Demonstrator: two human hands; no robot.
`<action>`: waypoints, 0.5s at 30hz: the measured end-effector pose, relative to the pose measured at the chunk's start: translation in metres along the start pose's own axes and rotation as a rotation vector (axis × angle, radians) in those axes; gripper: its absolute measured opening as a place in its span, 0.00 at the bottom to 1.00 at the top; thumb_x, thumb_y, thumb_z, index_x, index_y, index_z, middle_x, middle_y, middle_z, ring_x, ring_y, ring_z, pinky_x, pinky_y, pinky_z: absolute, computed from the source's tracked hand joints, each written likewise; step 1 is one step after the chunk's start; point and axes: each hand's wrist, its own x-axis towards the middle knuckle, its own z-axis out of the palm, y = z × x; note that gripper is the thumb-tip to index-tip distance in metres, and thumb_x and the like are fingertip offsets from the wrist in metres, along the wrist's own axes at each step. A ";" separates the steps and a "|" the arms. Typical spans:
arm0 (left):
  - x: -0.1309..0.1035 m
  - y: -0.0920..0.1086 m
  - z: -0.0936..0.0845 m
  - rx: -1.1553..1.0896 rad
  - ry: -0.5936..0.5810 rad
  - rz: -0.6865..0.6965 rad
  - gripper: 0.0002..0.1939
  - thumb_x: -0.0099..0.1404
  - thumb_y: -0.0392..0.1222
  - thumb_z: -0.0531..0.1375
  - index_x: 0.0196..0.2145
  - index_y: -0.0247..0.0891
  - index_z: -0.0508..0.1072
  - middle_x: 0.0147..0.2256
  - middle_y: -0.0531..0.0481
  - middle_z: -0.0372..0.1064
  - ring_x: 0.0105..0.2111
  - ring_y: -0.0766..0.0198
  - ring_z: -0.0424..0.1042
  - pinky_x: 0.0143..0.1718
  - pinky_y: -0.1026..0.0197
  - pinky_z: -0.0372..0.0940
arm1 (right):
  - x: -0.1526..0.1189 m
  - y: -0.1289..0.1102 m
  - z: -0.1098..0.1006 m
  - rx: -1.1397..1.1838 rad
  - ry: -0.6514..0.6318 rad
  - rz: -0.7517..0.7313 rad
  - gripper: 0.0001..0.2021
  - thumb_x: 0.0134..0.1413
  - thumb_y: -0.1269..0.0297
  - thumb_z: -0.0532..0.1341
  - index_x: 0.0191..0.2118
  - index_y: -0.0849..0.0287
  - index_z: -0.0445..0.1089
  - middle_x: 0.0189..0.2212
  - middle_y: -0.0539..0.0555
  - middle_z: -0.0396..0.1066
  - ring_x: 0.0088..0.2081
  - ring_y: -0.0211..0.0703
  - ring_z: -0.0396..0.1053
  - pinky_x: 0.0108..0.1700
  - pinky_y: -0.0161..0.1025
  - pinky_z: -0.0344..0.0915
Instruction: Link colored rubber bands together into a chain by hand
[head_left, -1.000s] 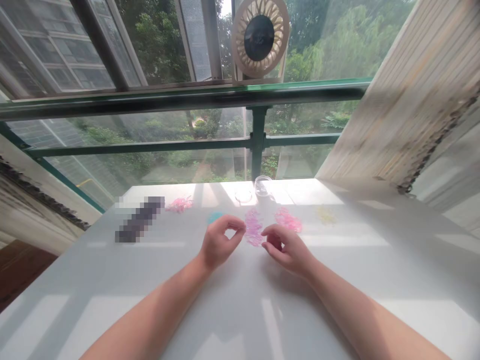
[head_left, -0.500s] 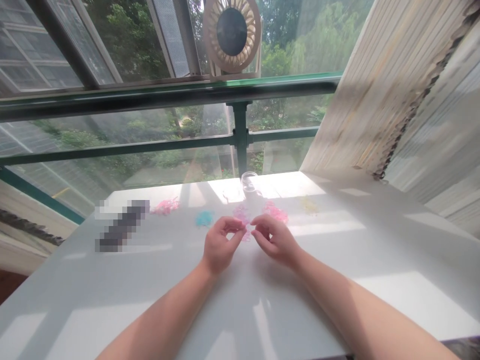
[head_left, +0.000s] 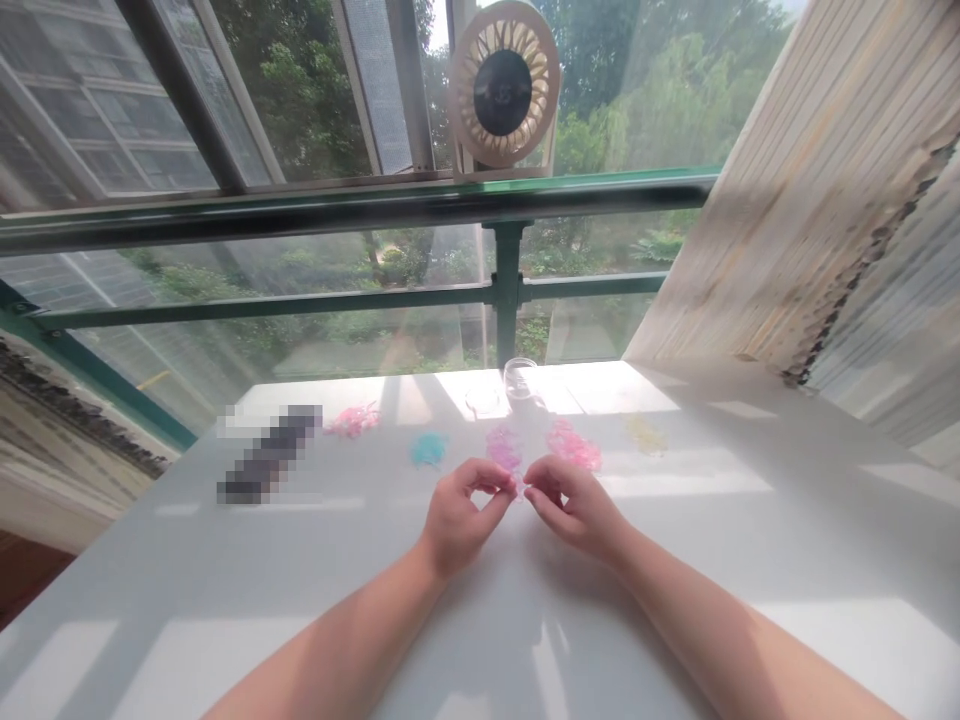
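Above the white table point(head_left: 360, 570), my left hand point(head_left: 469, 510) pinches thumb and forefinger together; whatever lies between the tips is too small to name. Just right of it, my right hand point(head_left: 574, 505) curls with a narrow gap between thumb and forefinger, and nothing shows in that gap. A pile of small purple pieces point(head_left: 503, 445) lies just beyond the fingertips. Pink pieces point(head_left: 574, 446) are spread behind my right hand. Small blue pieces point(head_left: 428, 449) form a pile to the left of my left hand.
Red-pink pieces point(head_left: 355, 420) lie farther left, near a blurred dark object point(head_left: 270, 455). Yellowish pieces point(head_left: 645, 435) are at the right. A clear round container point(head_left: 520, 380) stands at the back edge. Beyond are a green railing point(head_left: 507, 290), a round fan point(head_left: 504, 92) and a curtain point(head_left: 739, 190).
The whole view has shifted, so the table items and both hands appear slightly farther right and lower. The hands keep nearly the same pose.
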 end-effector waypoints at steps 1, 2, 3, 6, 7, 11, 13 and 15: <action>0.000 0.000 0.000 0.005 -0.005 0.003 0.05 0.58 0.38 0.61 0.33 0.37 0.71 0.31 0.48 0.73 0.33 0.64 0.73 0.37 0.61 0.69 | 0.000 0.000 0.000 -0.009 -0.003 0.002 0.01 0.53 0.68 0.55 0.34 0.58 0.62 0.20 0.46 0.59 0.21 0.33 0.56 0.23 0.33 0.56; 0.000 0.000 0.000 0.009 -0.011 0.008 0.05 0.58 0.38 0.61 0.33 0.37 0.71 0.31 0.48 0.73 0.33 0.64 0.73 0.37 0.61 0.69 | 0.000 0.000 0.000 -0.019 -0.006 0.003 0.01 0.54 0.68 0.55 0.33 0.58 0.62 0.20 0.46 0.59 0.21 0.34 0.56 0.23 0.33 0.56; 0.000 0.000 0.000 0.014 -0.018 0.013 0.05 0.58 0.37 0.61 0.34 0.37 0.71 0.31 0.48 0.73 0.33 0.64 0.73 0.37 0.61 0.69 | 0.000 0.000 -0.001 -0.027 -0.010 0.004 0.01 0.54 0.68 0.55 0.33 0.58 0.62 0.20 0.47 0.60 0.21 0.34 0.56 0.24 0.33 0.56; 0.000 -0.001 -0.001 0.033 -0.034 0.022 0.04 0.58 0.36 0.60 0.34 0.37 0.71 0.31 0.49 0.72 0.33 0.65 0.72 0.38 0.61 0.69 | 0.001 -0.001 -0.001 -0.042 -0.026 -0.003 0.02 0.54 0.68 0.55 0.31 0.58 0.62 0.21 0.48 0.61 0.22 0.34 0.56 0.24 0.33 0.56; 0.000 -0.001 -0.002 0.040 -0.038 0.022 0.04 0.58 0.36 0.60 0.34 0.38 0.70 0.31 0.49 0.72 0.34 0.65 0.72 0.38 0.61 0.69 | 0.001 -0.001 -0.001 -0.043 -0.031 -0.006 0.02 0.54 0.68 0.55 0.31 0.58 0.62 0.21 0.48 0.61 0.21 0.34 0.56 0.24 0.33 0.55; 0.000 -0.002 -0.002 0.054 -0.044 0.024 0.06 0.58 0.36 0.60 0.35 0.38 0.70 0.32 0.49 0.72 0.34 0.65 0.72 0.38 0.61 0.68 | 0.000 -0.001 -0.001 -0.037 -0.040 -0.010 0.02 0.53 0.69 0.55 0.30 0.58 0.62 0.21 0.47 0.61 0.21 0.33 0.56 0.23 0.33 0.55; 0.001 -0.002 -0.003 0.059 -0.043 0.023 0.06 0.58 0.36 0.60 0.35 0.38 0.70 0.32 0.49 0.72 0.34 0.65 0.72 0.38 0.61 0.68 | 0.000 -0.001 -0.001 -0.037 -0.033 -0.007 0.02 0.53 0.69 0.55 0.30 0.58 0.62 0.20 0.47 0.61 0.21 0.33 0.56 0.24 0.33 0.56; 0.001 -0.002 -0.003 0.070 -0.045 0.019 0.06 0.58 0.37 0.60 0.35 0.38 0.70 0.32 0.49 0.72 0.34 0.65 0.72 0.38 0.61 0.68 | 0.000 -0.001 -0.001 -0.037 -0.026 -0.008 0.02 0.53 0.68 0.55 0.30 0.58 0.62 0.20 0.47 0.61 0.21 0.34 0.57 0.24 0.33 0.56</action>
